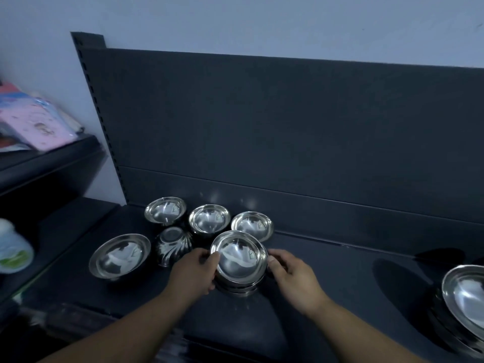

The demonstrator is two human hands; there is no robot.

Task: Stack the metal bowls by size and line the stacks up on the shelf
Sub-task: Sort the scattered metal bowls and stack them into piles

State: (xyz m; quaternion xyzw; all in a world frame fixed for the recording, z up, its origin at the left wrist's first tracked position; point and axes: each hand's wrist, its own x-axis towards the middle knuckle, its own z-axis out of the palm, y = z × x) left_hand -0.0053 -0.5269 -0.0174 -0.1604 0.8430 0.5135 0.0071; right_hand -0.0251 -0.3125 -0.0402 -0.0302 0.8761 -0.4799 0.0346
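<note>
A stack of shiny metal bowls (pixel 238 258) stands in the middle of the dark shelf (pixel 340 279). My left hand (pixel 195 271) grips its left side and my right hand (pixel 290 275) grips its right side, thumbs at the rim. Behind it three smaller bowls sit in a row: one at the left (pixel 165 210), one in the middle (pixel 209 218), one at the right (pixel 252 225). An upside-down ribbed bowl (pixel 172 244) lies left of the stack. A wide bowl (pixel 119 255) sits further left. A stack of large bowls (pixel 463 305) stands at the right edge.
The shelf's dark back panel (pixel 262 127) rises right behind the bowls. On the left, a neighbouring shelf holds pink and blue packets (pixel 36 121), and a white bottle (pixel 13 247) stands lower down. Bare shelf surface lies between the held stack and the large bowls.
</note>
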